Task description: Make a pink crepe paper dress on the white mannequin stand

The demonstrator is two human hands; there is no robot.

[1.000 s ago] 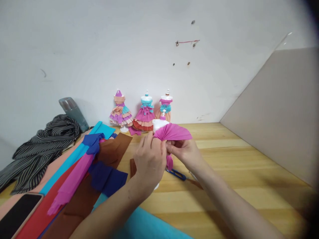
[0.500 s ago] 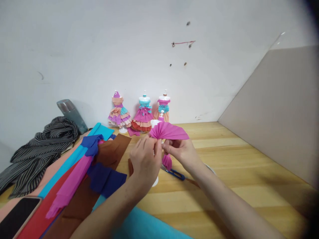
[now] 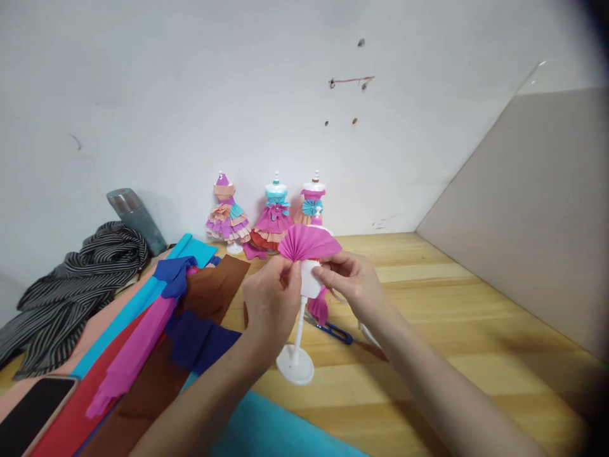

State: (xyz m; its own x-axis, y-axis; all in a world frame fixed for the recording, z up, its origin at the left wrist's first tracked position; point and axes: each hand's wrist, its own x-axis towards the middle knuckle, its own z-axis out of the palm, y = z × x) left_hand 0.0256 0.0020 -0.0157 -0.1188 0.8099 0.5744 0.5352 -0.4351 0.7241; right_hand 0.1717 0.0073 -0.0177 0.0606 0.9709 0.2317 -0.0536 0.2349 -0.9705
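Observation:
A pink pleated paper fan (image 3: pixel 308 242) lies across the front of a small white dress form (image 3: pixel 311 283), hiding much of its upper body. My left hand (image 3: pixel 272 293) pinches the gathered point of the fan at the form's left side. At the form's right side, my right hand (image 3: pixel 354 279) is closed, its thumb pressing the white body and its fingers behind; the fan's right end touches these fingers. Slightly tilted, the form's stand ends in a round white base (image 3: pixel 295 365). Pink paper (image 3: pixel 318 307) and blue-handled scissors (image 3: pixel 337 331) lie behind the stand.
Three dress forms in paper dresses (image 3: pixel 228 212) stand along the wall. Coloured crepe paper sheets (image 3: pixel 137 349), a phone (image 3: pixel 35 412), a striped cloth (image 3: pixel 90 279) and a bottle (image 3: pixel 137 219) occupy the left. Turquoise paper (image 3: pixel 285 425) lies at the front edge of the wooden table (image 3: pixel 457 330).
The pink fan has come down and left against the dress form. My right hand's thumb has moved onto the form's body, and the form's stand and base now show between my arms.

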